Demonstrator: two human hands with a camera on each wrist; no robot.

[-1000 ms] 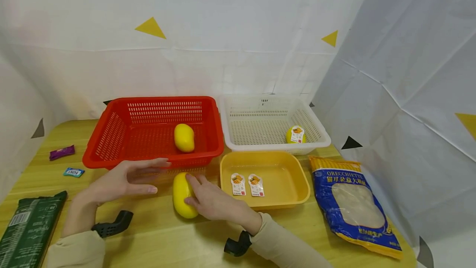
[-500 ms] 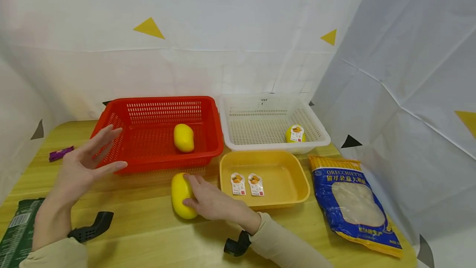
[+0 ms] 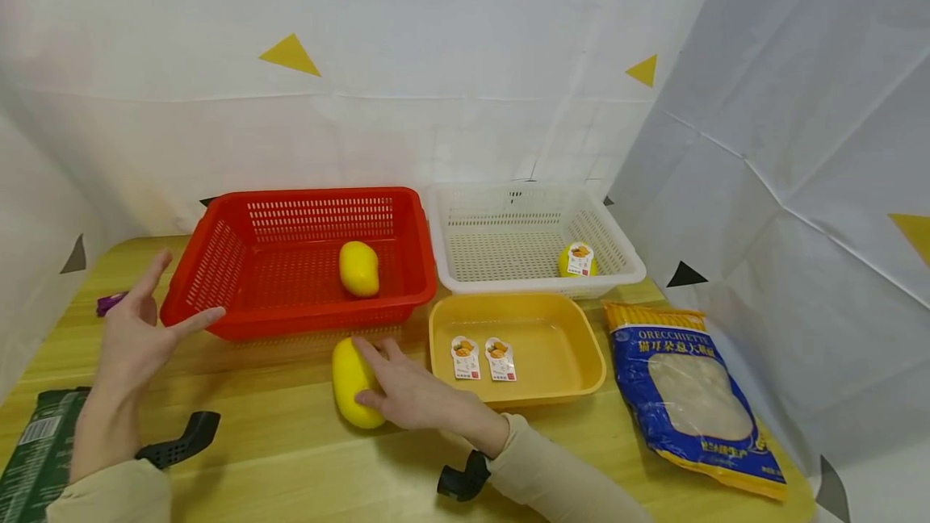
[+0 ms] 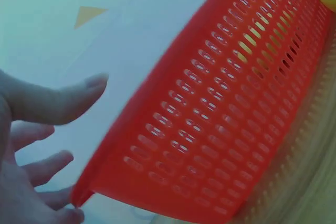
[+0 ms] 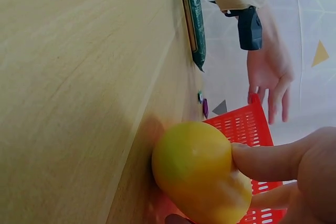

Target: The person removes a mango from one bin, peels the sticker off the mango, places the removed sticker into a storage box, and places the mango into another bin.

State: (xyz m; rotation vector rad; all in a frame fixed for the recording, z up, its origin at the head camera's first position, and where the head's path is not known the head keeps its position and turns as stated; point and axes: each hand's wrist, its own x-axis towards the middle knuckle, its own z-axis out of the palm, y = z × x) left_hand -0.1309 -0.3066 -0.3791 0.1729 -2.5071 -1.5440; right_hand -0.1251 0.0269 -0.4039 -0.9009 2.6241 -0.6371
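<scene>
My right hand grips a yellow mango on the wooden table, just in front of the red basket. In the right wrist view the thumb presses on one side of the mango, while most of the other fingers are hidden behind it. My left hand is raised at the left front corner of the red basket, thumb and fingers spread, holding nothing. The left wrist view has that hand right at the basket's rim. Another mango lies inside the red basket.
To the right, a white basket holds a mango with a label. Before it stands a yellow tray with two mango stickers. A blue orecchiette bag lies far right, a green packet at left, and a purple-wrapped sweet behind.
My left hand has moved left from near the mango to the red basket's left corner, its fingers spreading. The right hand and its mango have shifted only slightly left.
</scene>
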